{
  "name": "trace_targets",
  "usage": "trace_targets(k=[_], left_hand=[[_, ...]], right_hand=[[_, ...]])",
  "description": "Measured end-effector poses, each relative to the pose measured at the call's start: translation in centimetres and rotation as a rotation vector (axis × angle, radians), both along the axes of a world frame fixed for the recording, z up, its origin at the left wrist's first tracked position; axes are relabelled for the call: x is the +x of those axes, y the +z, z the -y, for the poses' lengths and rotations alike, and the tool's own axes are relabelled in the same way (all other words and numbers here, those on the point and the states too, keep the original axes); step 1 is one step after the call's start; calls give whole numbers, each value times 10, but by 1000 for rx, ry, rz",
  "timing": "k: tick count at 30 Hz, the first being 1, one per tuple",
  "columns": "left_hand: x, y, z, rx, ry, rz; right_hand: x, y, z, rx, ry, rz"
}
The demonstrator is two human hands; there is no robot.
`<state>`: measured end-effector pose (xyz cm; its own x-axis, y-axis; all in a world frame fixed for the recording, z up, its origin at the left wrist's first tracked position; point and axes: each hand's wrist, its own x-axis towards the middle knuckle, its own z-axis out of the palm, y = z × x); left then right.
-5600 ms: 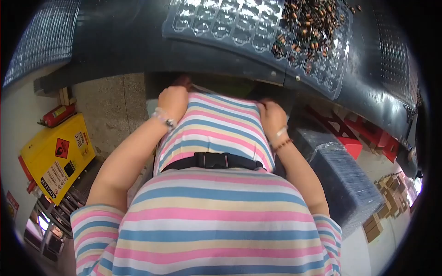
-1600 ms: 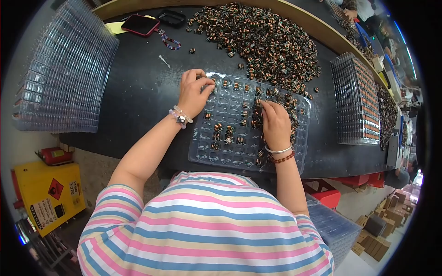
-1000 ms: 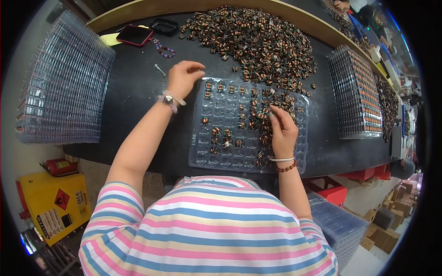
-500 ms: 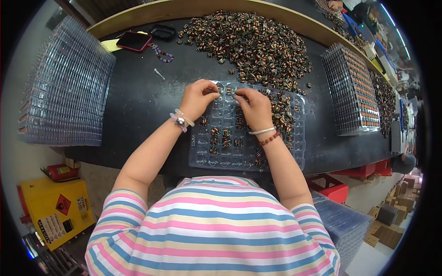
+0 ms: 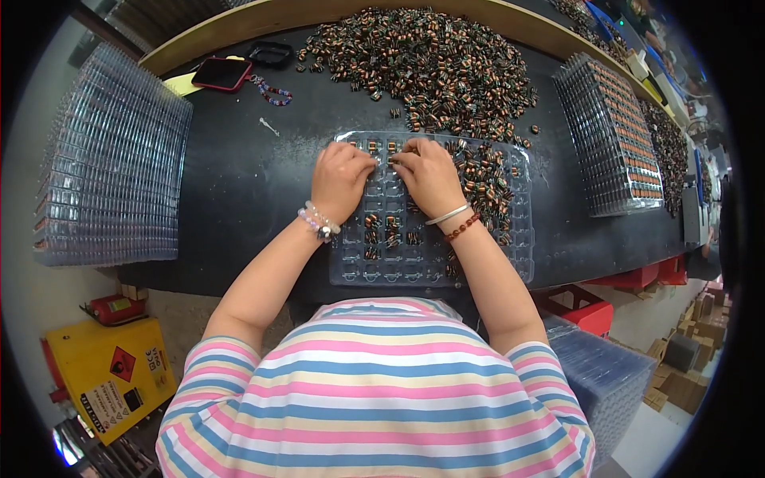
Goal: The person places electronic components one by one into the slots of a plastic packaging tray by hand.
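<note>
A clear plastic tray [image 5: 386, 276] with rows of small pockets lies flat on the dark table before me. My left hand [image 5: 341, 177] is over its far left part, with thumb and forefinger pinched; whatever is between them is too small to make out. Close beside it, my right hand [image 5: 430, 177] pinches a small dark copper-wound coil above the pockets. Two coils [image 5: 382, 146] sit in the far row, just beyond my fingertips. More coils [image 5: 372, 231] lie in the tray's middle, and a loose heap of coils [image 5: 488, 187] covers its right side.
A large pile of coils [image 5: 430, 64] spreads behind the tray. Stacks of clear trays stand at left [image 5: 111, 159] and right [image 5: 610, 135], the right one filled with coils. A phone [image 5: 221, 73] with a beaded strap lies at the back left. A wooden rail [image 5: 263, 30] edges the table.
Both hands have come a little nearer to me over the tray, still pinched. Two coils in the far row now show more plainly beyond the fingers. The whole view has shifted slightly.
</note>
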<state>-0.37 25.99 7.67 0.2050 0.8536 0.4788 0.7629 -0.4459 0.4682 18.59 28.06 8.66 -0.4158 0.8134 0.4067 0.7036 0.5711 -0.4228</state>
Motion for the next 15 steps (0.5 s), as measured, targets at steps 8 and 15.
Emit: trace_targets(k=[8,15], left_hand=[[-14,3,2,38,32,136],[-18,17,69,-91,23,-87]], right_hand=[[9,25,88,-42,182,3],[10,13,108,-84,215,46]])
